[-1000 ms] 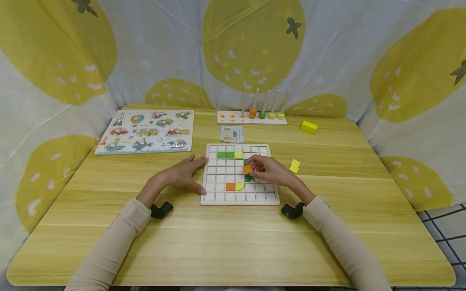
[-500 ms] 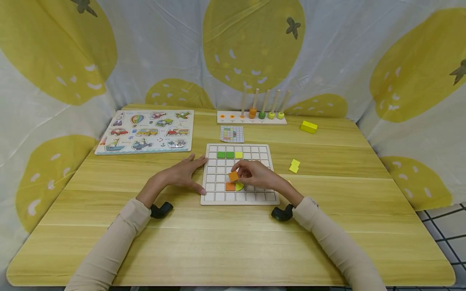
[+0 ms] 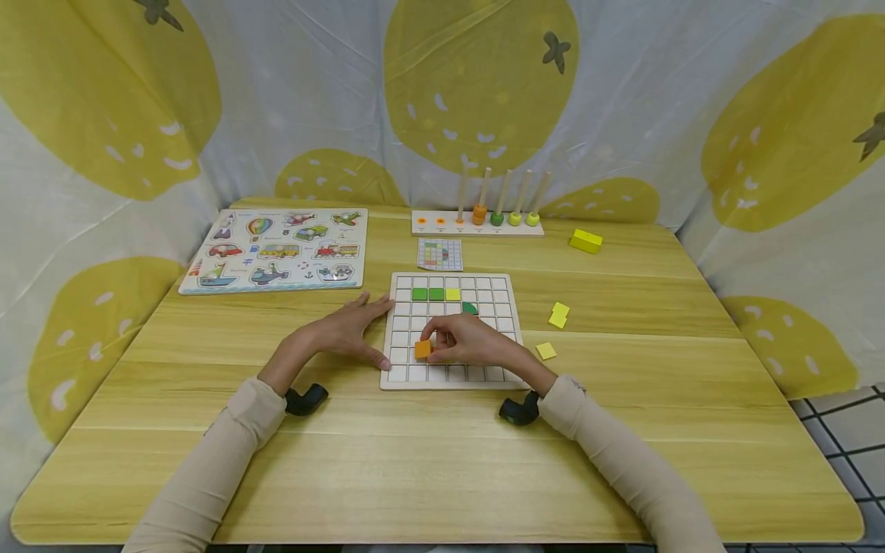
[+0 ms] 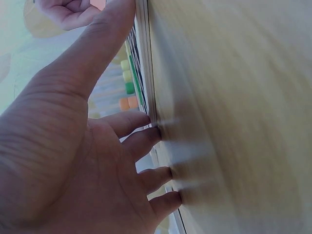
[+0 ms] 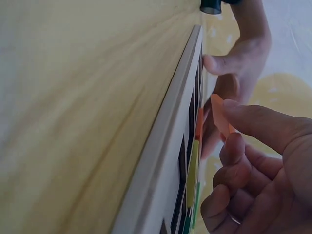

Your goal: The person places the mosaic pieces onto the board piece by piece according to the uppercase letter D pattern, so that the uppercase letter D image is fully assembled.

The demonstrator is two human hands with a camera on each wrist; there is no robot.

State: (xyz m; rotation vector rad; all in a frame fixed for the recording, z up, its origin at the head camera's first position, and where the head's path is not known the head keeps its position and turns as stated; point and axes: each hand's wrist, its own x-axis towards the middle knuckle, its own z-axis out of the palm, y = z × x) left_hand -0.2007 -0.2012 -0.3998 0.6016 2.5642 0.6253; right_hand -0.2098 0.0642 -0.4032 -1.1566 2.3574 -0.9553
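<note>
Between thumb and fingers, my right hand (image 3: 466, 340) pinches an orange square tile (image 3: 422, 349), held over the lower left of a white grid board (image 3: 402, 308). In the right wrist view, this tile (image 5: 221, 117) stands off the board's surface, near a seated orange tile (image 5: 199, 124) and a yellow one (image 5: 192, 175). My left hand (image 3: 349, 332) is spread along the board's left edge, thumb and fingertips touching it. Green square tiles (image 3: 419, 294), a yellow square (image 3: 452, 294) and a dark green curved tile (image 3: 470, 308) sit in the grid. My right hand hides several cells.
Loose yellow tiles (image 3: 546, 351) lie right of the board, with a yellow block (image 3: 586, 241) farther back. Behind the board are a pattern card (image 3: 440, 254) and a peg stand (image 3: 422, 229). A vehicle puzzle (image 3: 283, 270) lies back left.
My right hand has carried the orange tile left and toward me across the board, uncovering the upper dark green tile and a loose yellow tile. The left hand stays in place.
</note>
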